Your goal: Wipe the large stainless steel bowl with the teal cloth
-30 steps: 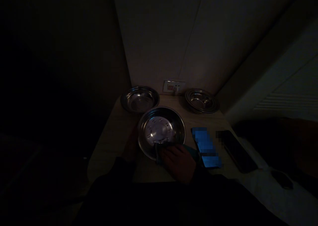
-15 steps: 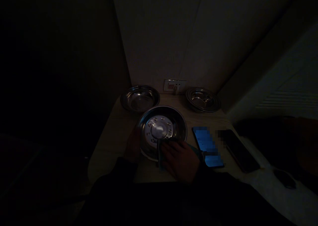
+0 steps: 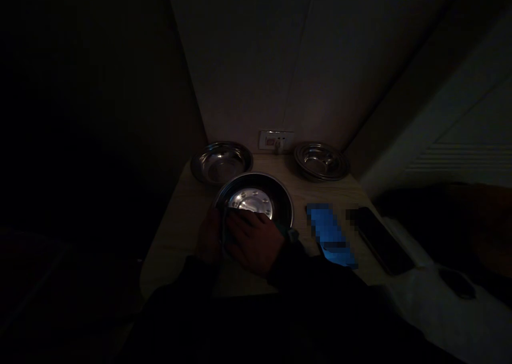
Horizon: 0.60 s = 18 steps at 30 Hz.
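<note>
The scene is very dark. A steel plate (image 3: 256, 196) lies near the front of a small wooden table (image 3: 180, 230). My left hand (image 3: 208, 238) grips the plate's left rim. My right hand (image 3: 256, 241) rests inside the plate's near-left part, fingers closed over a dark teal cloth (image 3: 227, 230) that mostly hides beneath them. Both forearms wear dark sleeves.
A second steel plate (image 3: 221, 163) sits at the back left and a stack of steel plates (image 3: 322, 161) at the back right. A wall socket (image 3: 275, 139) is between them. A lit phone (image 3: 331, 236) and a dark phone (image 3: 380, 240) lie to the right.
My right hand with the cloth has slid from the plate's near-right edge leftward across the plate. The plate has tipped flatter, and the view shifted slightly.
</note>
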Each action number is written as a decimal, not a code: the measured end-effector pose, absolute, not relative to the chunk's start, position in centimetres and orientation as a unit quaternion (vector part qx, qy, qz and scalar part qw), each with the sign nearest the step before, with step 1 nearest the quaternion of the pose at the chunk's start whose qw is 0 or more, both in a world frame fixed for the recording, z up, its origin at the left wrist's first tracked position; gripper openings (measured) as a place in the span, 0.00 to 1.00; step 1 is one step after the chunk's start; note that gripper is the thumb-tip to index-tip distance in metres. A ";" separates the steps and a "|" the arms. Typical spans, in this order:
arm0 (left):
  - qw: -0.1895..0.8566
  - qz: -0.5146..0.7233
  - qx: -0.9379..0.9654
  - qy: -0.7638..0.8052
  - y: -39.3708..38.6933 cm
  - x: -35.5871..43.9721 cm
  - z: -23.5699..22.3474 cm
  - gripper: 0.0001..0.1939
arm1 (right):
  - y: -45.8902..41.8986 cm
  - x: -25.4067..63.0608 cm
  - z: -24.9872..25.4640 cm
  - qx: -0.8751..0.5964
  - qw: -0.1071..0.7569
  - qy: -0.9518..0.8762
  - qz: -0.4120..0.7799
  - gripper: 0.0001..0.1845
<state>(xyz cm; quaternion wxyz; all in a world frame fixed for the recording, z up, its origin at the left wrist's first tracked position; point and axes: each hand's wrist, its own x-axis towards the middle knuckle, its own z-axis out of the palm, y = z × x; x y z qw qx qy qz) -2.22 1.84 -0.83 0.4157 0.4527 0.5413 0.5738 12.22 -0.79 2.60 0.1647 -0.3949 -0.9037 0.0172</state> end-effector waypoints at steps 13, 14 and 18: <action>0.430 0.581 0.437 0.536 1.8 -1.7 -0.6 0.26 | -3.2 16.4 1.9 -0.406 0.119 -0.906 0.013 0.24; 0.418 0.581 0.434 0.547 1.9 -1.9 -0.8 0.26 | -3.0 15.6 1.8 -0.410 0.127 -0.903 0.017 0.25; 0.394 0.558 0.439 0.583 2.0 -2.5 -1.5 0.21 | -2.5 12.4 2.0 -0.409 0.157 -0.898 0.041 0.27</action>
